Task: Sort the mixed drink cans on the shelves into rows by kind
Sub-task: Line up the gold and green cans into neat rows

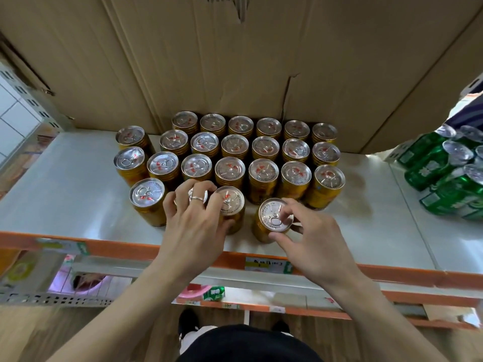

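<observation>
While left hand [193,226] curled fingers clamp front-row silver-lidded gold metal can [232,203], right hand [316,241] fingertips pinch rim of lone silver-lidded gold can [271,218].

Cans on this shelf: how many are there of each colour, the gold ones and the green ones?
gold cans: 24, counting one mostly hidden under the left hand
green cans: at least 5 tops show; the bunch runs off the picture's edge
Total: at least 29
</observation>
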A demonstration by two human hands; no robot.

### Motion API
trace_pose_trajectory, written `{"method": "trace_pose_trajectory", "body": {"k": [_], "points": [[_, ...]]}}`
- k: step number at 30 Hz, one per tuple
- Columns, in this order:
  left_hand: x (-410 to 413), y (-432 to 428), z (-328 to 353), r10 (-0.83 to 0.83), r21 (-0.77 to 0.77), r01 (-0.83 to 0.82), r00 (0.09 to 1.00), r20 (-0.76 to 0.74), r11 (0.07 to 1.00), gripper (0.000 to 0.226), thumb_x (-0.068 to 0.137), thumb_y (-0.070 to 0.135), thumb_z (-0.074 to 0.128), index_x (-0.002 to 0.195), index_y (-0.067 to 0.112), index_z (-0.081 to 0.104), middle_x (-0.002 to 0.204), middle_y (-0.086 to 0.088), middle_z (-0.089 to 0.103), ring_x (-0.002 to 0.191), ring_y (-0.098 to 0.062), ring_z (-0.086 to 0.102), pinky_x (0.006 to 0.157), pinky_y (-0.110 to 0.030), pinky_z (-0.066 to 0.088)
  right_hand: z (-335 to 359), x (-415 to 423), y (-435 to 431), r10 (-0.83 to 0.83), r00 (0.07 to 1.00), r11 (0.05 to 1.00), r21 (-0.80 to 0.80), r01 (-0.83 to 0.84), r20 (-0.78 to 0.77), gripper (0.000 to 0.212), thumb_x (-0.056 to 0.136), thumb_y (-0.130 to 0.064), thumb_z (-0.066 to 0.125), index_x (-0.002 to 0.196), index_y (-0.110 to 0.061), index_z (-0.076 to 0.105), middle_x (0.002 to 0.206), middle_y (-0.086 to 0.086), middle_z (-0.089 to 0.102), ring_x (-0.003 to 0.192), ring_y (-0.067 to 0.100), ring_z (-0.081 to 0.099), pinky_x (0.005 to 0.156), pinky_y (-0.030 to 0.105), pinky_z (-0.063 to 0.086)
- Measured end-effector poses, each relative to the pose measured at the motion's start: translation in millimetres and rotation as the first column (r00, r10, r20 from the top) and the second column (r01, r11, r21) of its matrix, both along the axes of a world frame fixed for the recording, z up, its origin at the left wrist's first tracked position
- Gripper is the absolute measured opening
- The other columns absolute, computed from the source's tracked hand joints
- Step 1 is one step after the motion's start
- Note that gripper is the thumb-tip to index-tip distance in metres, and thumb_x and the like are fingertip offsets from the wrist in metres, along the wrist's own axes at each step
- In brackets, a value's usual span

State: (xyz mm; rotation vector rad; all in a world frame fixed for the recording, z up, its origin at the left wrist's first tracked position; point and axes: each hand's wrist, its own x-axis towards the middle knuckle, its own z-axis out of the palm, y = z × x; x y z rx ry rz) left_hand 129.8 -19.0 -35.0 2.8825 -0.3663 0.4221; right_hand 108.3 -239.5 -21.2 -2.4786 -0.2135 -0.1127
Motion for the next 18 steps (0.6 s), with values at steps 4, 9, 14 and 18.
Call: {"method": "trace_pose_trajectory", "body": {"k": [4, 9, 14, 18], "points": [[0, 1, -4, -0.026, -0.016, 0.027, 1.000, 0.009, 1.000, 0.048, 0.080, 0.036, 0.070, 0.120, 0.011, 0.060, 0.133, -0.013, 0.053, 0.126, -0.036, 0.038, 0.096, -0.055, 0.035, -1, 12, 13, 0.001, 1.000, 0.998, 0.062, -0.002, 0.026, 0.029, 0.076, -0.018, 0.083, 0.096, -0.017, 0.062, 0.131, 0.000, 0.063, 0.113, 0.016, 0.061, 0.092, 0.034, 0.055], [-5, 14, -6, -0.074, -0.092, 0.071, 0.997, -0.026, 0.993, 0.051, 0.088, 0.049, 0.041, 0.125, 0.017, 0.055, 0.136, -0.007, 0.053, 0.129, -0.032, 0.040, 0.097, -0.052, 0.038, 1, 24, 22, -0.039, 0.999, 0.995, 0.086, 0.041, -0.028, 0.024, 0.078, -0.015, 0.081, 0.090, -0.018, 0.060, 0.121, -0.003, 0.063, 0.116, 0.015, 0.059, 0.095, 0.039, 0.053], [-4, 49, -7, -0.081, -0.290, 0.090, 0.996, 0.042, 0.953, 0.063, 0.088, 0.049, 0.053, 0.142, 0.023, 0.034, 0.156, -0.006, 0.029, 0.137, -0.030, 0.032, 0.109, -0.041, 0.028, 14, 22, 20, -0.029, 0.999, 0.998, -0.062, 0.027, -0.042, 0.023, 0.077, -0.028, 0.081, 0.090, -0.023, 0.063, 0.130, -0.003, 0.060, 0.122, 0.015, 0.054, 0.100, 0.034, 0.045], [20, 100, 5, 0.087, -0.382, -0.039, 0.990, 0.108, 0.923, 0.065, 0.089, 0.046, 0.053, 0.145, 0.021, 0.032, 0.152, -0.009, 0.030, 0.135, -0.029, 0.031, 0.107, -0.040, 0.027, 28, 26, 28, -0.085, 0.995, 0.995, -0.039, 0.087, 0.054, 0.012, 0.082, -0.026, 0.076, 0.089, -0.023, 0.067, 0.126, -0.007, 0.061, 0.119, 0.013, 0.055, 0.098, 0.038, 0.046]]}}
